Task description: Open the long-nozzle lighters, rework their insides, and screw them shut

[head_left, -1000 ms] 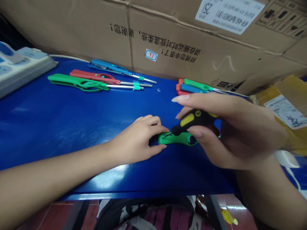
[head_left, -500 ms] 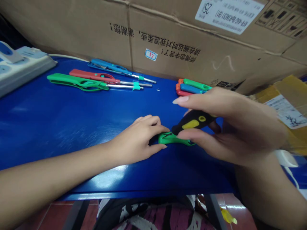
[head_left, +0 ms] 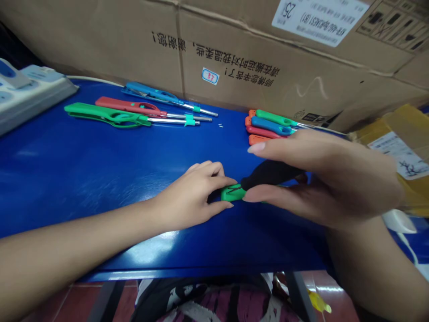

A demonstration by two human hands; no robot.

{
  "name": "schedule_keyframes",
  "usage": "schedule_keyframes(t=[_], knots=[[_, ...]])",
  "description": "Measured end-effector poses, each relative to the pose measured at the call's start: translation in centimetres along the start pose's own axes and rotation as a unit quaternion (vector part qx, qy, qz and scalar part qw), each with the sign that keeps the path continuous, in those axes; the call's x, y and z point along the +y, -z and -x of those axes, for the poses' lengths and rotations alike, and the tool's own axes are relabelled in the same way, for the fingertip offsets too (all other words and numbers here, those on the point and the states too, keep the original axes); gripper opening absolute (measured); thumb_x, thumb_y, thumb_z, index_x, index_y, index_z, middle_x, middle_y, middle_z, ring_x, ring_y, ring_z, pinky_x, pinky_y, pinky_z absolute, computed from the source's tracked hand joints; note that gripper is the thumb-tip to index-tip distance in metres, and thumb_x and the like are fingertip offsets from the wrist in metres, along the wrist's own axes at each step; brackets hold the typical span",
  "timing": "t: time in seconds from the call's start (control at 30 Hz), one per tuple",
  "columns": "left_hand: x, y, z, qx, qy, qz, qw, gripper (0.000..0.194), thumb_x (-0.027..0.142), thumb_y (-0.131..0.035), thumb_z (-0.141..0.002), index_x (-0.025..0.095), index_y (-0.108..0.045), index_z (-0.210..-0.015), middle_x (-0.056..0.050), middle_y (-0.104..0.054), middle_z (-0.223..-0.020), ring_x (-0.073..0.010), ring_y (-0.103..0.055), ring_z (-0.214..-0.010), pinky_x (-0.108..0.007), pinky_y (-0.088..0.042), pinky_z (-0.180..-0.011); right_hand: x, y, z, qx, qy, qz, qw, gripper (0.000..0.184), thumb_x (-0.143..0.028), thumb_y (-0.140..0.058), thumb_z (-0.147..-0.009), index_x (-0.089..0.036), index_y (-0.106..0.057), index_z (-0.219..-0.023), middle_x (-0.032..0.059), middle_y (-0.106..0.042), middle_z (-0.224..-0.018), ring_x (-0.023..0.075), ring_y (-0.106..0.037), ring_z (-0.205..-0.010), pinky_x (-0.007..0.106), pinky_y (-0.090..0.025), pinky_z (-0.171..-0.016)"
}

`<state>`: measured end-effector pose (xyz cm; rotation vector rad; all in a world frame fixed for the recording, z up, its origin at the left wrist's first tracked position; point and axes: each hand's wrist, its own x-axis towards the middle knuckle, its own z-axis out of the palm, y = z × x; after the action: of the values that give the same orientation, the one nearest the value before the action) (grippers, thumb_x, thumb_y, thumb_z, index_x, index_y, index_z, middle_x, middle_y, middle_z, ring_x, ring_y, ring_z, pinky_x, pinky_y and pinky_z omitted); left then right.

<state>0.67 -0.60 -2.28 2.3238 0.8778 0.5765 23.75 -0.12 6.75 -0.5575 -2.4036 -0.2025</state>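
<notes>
My left hand point(head_left: 197, 192) lies on the blue table and pinches the left end of a green lighter point(head_left: 231, 195) between thumb and fingers. In my right hand point(head_left: 338, 179) is a screwdriver point(head_left: 268, 173) with a black handle, gripped by thumb and fingers. Its thin dark shaft slants left, down to the green lighter's handle; the exact contact of the tip is too small to tell. The screwdriver and my right hand hide the rest of this lighter. Tiny metal pieces, apparently screws point(head_left: 220, 125), lie behind my left hand.
Blue, red and green long-necked lighters point(head_left: 110, 115) lie at the back left. Several more lighters point(head_left: 268, 125) are stacked behind my right hand. A large carton point(head_left: 134, 58) walls the back. A power strip point(head_left: 36, 94) is at left, a yellow-taped box point(head_left: 402, 156) at right.
The screwdriver handle has turned in my right hand: its yellow patch faced up before, and plain black shows now. My right hand sits slightly lower. My left hand has not moved.
</notes>
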Motion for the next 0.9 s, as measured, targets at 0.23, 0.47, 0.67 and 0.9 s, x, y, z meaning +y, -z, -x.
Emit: schedule_keyframes(t=[0.23, 0.47, 0.67, 0.9], knots=[[0.0, -0.2, -0.2, 0.011, 0.000, -0.007, 1.000, 0.029, 0.032, -0.074, -0.096, 0.024, -0.072, -0.124, -0.005, -0.062, -0.105, -0.0257, -0.058, -0.102, -0.041, -0.045, -0.090, -0.6, 0.5, 0.0, -0.025, -0.038, -0.099, 0.994, 0.047, -0.012, -0.052, -0.099, -0.016, -0.057, -0.146, 0.0045, -0.074, -0.136, 0.0189, -0.072, -0.121, 0.035, -0.058, -0.107], [-0.1, -0.3, -0.2, 0.020, 0.000, -0.012, 1.000, 0.028, 0.034, -0.074, -0.096, 0.025, -0.073, -0.121, -0.002, -0.060, -0.097, -0.0233, -0.059, -0.096, -0.039, -0.046, -0.087, 0.0, 0.2, -0.3, 0.015, 0.004, 0.018, 1.000, 0.015, -0.037, -0.069, -0.100, -0.022, -0.070, -0.101, 0.0007, -0.074, -0.077, 0.0184, -0.072, -0.070, 0.030, -0.054, -0.056], [0.0, -0.2, -0.1, 0.022, 0.002, -0.012, 1.000, 0.027, 0.035, -0.074, -0.095, 0.023, -0.074, -0.119, -0.004, -0.060, -0.099, -0.0249, -0.058, -0.097, -0.041, -0.047, -0.089, -0.5, 0.0, 0.0, -0.007, -0.049, -0.111, 0.993, 0.051, -0.006, -0.045, -0.099, -0.016, -0.055, -0.148, 0.0064, -0.068, -0.147, 0.0187, -0.068, -0.129, 0.033, -0.056, -0.110], [-0.1, -0.4, -0.2, 0.010, 0.009, -0.009, 1.000, 0.024, 0.033, -0.070, -0.097, 0.025, -0.073, -0.119, -0.004, -0.063, -0.102, -0.0253, -0.060, -0.100, -0.041, -0.048, -0.091, -0.6, -0.8, -0.3, 0.022, -0.032, -0.008, 0.999, 0.021, -0.043, -0.072, -0.098, -0.023, -0.072, -0.105, 0.0003, -0.074, -0.078, 0.0181, -0.071, -0.068, 0.031, -0.058, -0.061]])
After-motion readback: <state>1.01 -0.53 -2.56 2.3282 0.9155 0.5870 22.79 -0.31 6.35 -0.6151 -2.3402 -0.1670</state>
